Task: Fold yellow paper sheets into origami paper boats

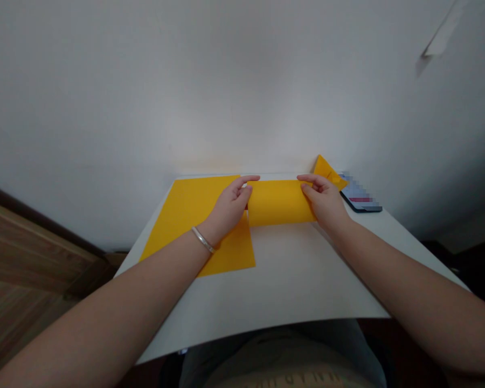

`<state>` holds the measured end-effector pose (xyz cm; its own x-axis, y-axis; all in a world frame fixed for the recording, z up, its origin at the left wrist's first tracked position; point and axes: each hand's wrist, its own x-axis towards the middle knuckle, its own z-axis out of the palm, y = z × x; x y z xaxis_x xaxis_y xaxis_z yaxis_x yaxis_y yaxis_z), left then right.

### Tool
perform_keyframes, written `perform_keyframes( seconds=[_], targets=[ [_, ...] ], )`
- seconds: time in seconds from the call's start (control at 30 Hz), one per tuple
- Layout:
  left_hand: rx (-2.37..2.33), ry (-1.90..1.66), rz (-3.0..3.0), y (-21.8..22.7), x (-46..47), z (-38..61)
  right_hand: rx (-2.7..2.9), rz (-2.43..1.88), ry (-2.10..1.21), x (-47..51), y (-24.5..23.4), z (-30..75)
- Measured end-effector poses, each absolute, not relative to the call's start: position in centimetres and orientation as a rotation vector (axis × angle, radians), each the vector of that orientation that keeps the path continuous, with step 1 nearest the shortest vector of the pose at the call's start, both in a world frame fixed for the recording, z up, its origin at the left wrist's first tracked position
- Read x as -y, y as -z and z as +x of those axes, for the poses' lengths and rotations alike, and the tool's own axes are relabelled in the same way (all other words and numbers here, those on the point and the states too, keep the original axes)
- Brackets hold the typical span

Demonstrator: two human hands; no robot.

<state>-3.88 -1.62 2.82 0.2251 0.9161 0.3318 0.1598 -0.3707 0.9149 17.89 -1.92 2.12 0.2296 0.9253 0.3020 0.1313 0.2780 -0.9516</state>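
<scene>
A sheet of yellow paper [281,203], bent over into a curve, is held above the white table between my two hands. My left hand [232,202] pinches its left end between thumb and fingers, the index finger reaching along the top edge. At the right end, my right hand [323,200] grips the same sheet in a like way. Beneath my left hand and wrist lies a flat yellow sheet [181,215]. A small folded yellow paper piece [325,170] stands just behind my right hand.
The white table [291,285] has its back edge against a pale wall [242,97]. A phone [359,196] lies at the table's right back, beside the folded piece. Wooden furniture [36,269] stands to the left. My lap is below the table's front edge.
</scene>
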Motion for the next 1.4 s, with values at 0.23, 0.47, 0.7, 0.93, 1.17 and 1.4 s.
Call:
perform_keyframes(
  seconds=[0.23, 0.47, 0.7, 0.93, 1.17, 1.4],
  targets=[
    [-0.958, -1.189, 1.692, -2.7, 1.5, -4.0, 1.242, -1.199, -0.751, 1.7, -1.9, 18.1],
    [-1.029, -1.183, 1.823, -2.8, 1.7, -4.1, 1.295, -1.190, -0.705, 1.1, -1.3, 18.6],
    [-1.241, -1.193, 2.065, -3.2, 2.2, -4.3, 1.280, -1.171, -0.734, 1.4, -1.6, 18.3],
    [-1.351, -1.183, 2.123, -3.2, 1.9, -4.3, 1.411, -1.244, -0.706, 1.3, -1.6, 18.6],
    [-1.400, -1.013, 2.264, -2.8, 1.3, -4.5, 1.562, -1.387, -0.519, 0.5, -0.7, 19.0],
    [-1.504, -0.820, 2.395, -2.6, 0.9, -4.8, 1.701, -1.609, -0.377, 0.7, -1.6, 18.9]
  ],
)
